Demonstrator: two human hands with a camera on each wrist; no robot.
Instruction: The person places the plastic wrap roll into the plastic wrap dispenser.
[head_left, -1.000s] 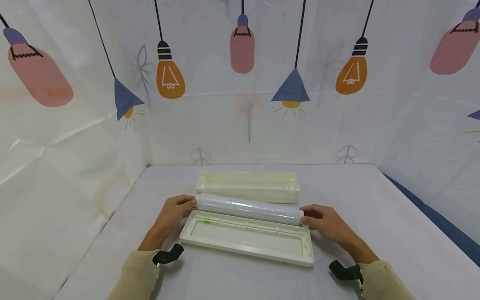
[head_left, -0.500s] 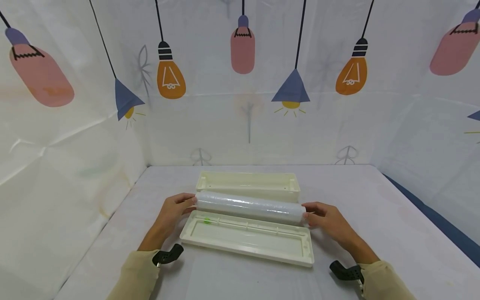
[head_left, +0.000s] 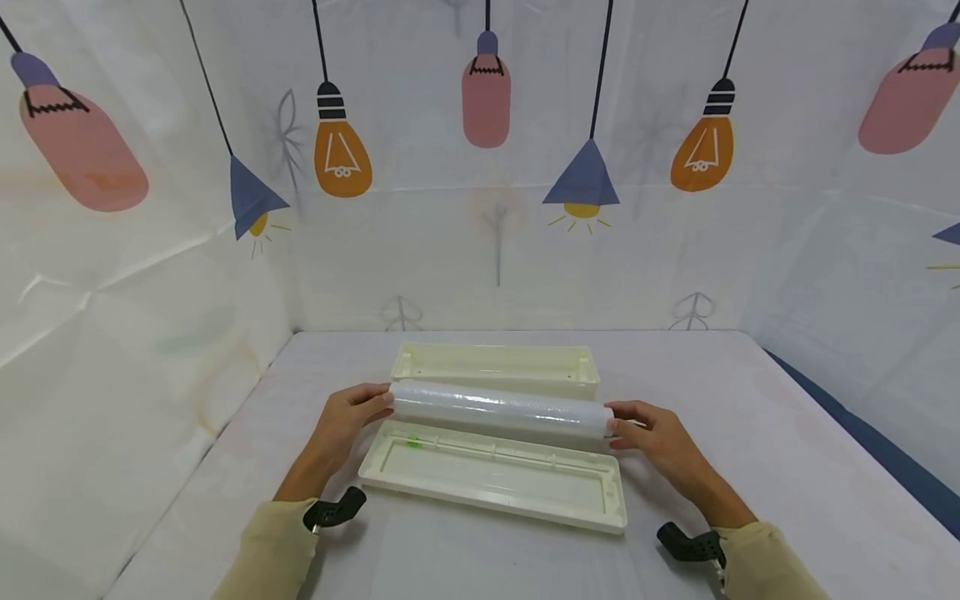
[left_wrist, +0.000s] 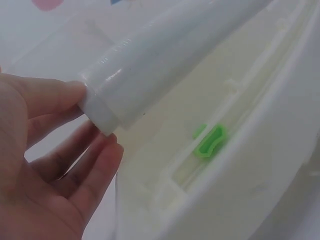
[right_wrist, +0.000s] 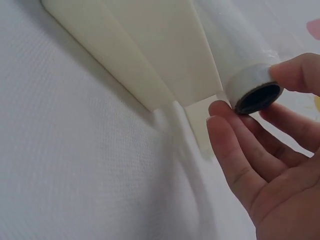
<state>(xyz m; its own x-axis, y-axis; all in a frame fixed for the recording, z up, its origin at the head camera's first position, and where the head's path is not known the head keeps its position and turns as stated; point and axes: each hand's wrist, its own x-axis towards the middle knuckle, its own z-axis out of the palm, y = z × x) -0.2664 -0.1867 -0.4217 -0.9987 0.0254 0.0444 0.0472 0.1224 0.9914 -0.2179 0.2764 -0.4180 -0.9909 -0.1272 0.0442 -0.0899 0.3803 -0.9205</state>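
- White counter (head_left: 708, 400), lamp-printed sheeting (head_left: 420, 237) beyond the box (head_left: 495, 360);
- done, it seems: lid (head_left: 487, 486) off, lying in front of the box;
- shiny roll (head_left: 498, 410) out, just in front of the box; left hand (head_left: 347, 422) and right hand (head_left: 652, 431) pinch its ends;
- apparently unfinished: roll not yet set down, box uncovered

You are lifting the glossy white roll (head_left: 498, 410) a little higher, your left hand (head_left: 341, 421) rising slightly with one end and your right hand (head_left: 660, 437) rising somewhat more with the other. In the head view, the roll's end at your right hand is also edging outward, away from your left. Between your hands, the gap showing in front of the roll, toward the pale tray (head_left: 491, 485) nearer you, is widening, while the roll is covering more of the pale box (head_left: 570, 388) beyond your hands.
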